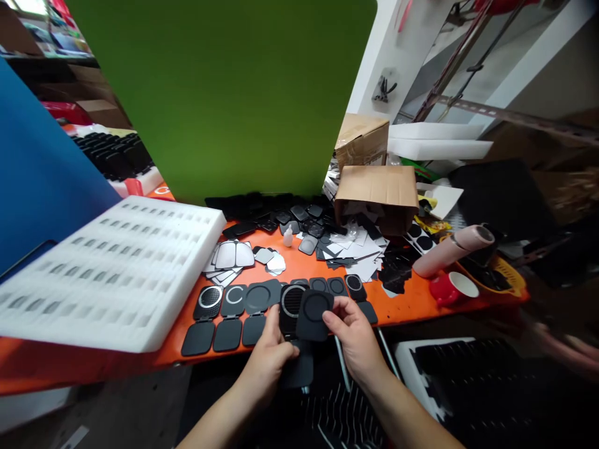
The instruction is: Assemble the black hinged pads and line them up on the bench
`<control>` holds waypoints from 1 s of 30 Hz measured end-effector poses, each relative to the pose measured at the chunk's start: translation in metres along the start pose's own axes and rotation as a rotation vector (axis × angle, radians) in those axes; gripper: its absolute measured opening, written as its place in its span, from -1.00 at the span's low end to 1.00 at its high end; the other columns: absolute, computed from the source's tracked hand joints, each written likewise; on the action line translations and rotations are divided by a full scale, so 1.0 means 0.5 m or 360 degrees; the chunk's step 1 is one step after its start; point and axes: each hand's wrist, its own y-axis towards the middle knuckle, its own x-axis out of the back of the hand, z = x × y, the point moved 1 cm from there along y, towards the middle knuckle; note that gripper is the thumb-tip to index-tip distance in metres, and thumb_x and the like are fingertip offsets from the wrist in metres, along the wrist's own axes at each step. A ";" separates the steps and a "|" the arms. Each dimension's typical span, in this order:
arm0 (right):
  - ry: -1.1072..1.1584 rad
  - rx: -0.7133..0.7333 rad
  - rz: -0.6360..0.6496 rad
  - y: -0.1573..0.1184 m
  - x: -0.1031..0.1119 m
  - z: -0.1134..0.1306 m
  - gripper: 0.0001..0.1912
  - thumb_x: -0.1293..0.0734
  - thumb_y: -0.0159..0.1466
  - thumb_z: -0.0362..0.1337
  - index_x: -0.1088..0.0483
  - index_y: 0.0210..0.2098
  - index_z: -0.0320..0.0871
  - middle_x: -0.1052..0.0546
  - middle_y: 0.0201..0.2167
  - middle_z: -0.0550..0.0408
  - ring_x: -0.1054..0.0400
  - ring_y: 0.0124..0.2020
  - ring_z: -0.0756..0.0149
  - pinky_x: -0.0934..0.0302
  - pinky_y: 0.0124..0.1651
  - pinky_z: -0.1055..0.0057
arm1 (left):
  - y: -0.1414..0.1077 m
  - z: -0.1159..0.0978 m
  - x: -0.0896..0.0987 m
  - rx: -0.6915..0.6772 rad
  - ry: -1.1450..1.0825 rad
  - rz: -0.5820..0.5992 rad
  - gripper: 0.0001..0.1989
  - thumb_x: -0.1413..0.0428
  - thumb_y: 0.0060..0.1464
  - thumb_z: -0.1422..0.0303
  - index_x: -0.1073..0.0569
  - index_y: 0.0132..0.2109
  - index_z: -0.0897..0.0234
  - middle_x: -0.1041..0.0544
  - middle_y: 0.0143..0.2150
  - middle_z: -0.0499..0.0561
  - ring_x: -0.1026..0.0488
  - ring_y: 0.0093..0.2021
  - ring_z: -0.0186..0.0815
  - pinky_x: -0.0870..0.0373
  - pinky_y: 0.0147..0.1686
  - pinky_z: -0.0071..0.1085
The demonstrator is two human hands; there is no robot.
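Note:
My left hand is closed on a hinged black folding charger, opened out, with a silver ring on a grid-patterned panel and a plain flap hanging below. My right hand pinches a thin black square cover plate with a round ring groove. It overlaps the right part of the charger; whether the two touch I cannot tell. Behind my hands, a row of similar opened chargers lies along the front of the orange table. Some of them show bare silver rings, others dark covered faces.
A white foam tray with slots stands at left. Behind lie loose black plates, white sheets and a small bottle. At right are a cardboard box, pink tumbler and red mug. Another person's blurred hand shows far right.

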 end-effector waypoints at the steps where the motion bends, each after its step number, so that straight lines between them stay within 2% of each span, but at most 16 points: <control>1: 0.0033 -0.0035 0.0024 0.006 -0.007 -0.003 -0.80 -0.34 0.08 -0.20 -0.27 -0.34 -0.10 -0.33 -0.45 0.20 -0.22 -0.43 0.42 -0.17 -0.38 0.48 | -0.001 0.001 0.000 0.0001 0.0001 -0.0020 -0.06 -0.01 -0.36 0.62 0.13 0.21 0.06 -0.26 0.11 0.03 -0.39 -0.18 -0.25 -0.30 -0.49 -0.55; 5: 0.0054 -0.0029 0.0080 0.018 -0.023 -0.010 -0.78 -0.33 0.07 -0.17 -0.26 -0.36 -0.14 -0.33 -0.46 0.19 -0.22 -0.43 0.43 -0.17 -0.36 0.48 | -0.003 0.006 0.000 0.0004 0.0040 -0.0096 -0.01 -0.03 -0.37 0.63 0.20 0.22 0.07 -0.12 0.19 0.06 -0.37 -0.16 -0.25 -0.29 -0.51 -0.58; 12: -0.0164 0.0038 0.0097 0.026 -0.030 -0.015 -0.76 -0.30 0.09 -0.14 -0.25 -0.33 -0.14 -0.33 -0.44 0.14 -0.23 -0.42 0.39 -0.20 -0.37 0.45 | -0.005 0.006 -0.007 0.0049 0.0075 -0.0079 0.02 -0.06 -0.35 0.61 0.28 0.22 0.02 -0.20 0.14 0.10 -0.35 -0.48 -0.45 -0.19 -0.62 -0.60; 22: -0.0234 0.0053 0.0135 0.025 -0.031 -0.014 -0.82 -0.27 0.13 -0.18 -0.25 -0.33 -0.13 -0.35 -0.44 0.16 -0.23 -0.44 0.41 -0.18 -0.40 0.48 | -0.005 0.007 -0.013 0.0033 0.0103 -0.0057 0.04 -0.03 -0.33 0.63 0.39 0.22 0.08 -0.29 0.05 0.10 -0.33 -0.49 -0.45 -0.21 -0.57 -0.57; 30: -0.0302 0.0064 0.0123 0.026 -0.031 -0.014 -0.79 -0.27 0.12 -0.15 -0.25 -0.32 -0.14 -0.34 -0.45 0.14 -0.24 -0.45 0.39 -0.20 -0.44 0.48 | -0.007 0.007 -0.015 0.0034 0.0111 -0.0103 0.03 -0.04 -0.34 0.62 0.35 0.23 0.10 -0.28 0.06 0.10 -0.35 -0.47 -0.43 -0.19 -0.60 -0.59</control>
